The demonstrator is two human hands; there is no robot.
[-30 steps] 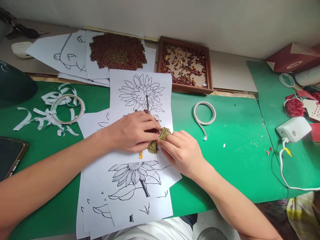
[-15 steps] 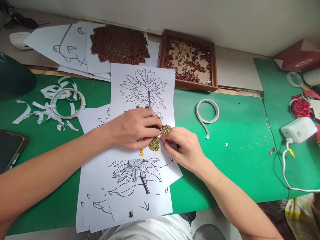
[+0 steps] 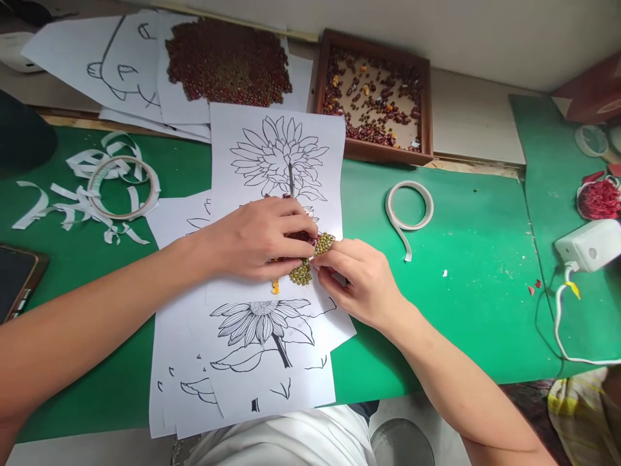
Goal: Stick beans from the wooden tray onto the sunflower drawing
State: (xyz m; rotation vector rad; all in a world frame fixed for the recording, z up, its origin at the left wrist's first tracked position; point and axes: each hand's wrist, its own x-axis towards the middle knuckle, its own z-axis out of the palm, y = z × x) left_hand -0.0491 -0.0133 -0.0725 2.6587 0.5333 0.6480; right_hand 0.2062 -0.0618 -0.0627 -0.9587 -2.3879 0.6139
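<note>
Printed flower drawings lie on stacked paper sheets [image 3: 320, 129]. Green beans [image 3: 301, 273] and red beans cover part of the sheet between my hands, and a few yellow pieces [image 3: 275, 286] form a short line below. My left hand [image 3: 266, 238] rests palm down over the bean-covered part, fingers bent and partly hiding it. My right hand [image 3: 356, 275] is at the right edge of the green beans, its thumb and fingertips pinched close to my left fingertips. Whatever is between those fingertips is too small to make out.
A wooden tray [image 3: 427, 110] of mixed beans stands at the back, beside a bean-covered sheet [image 3: 228, 61]. Tape rolls [image 3: 427, 194] lie right and left, with torn strips [image 3: 33, 206]. A phone [image 3: 17, 281], white adapter [image 3: 589, 246] and cable flank the table.
The camera view has shifted slightly, so the background sits higher and more spread out. Both hands keep almost the same pose over the beans.
</note>
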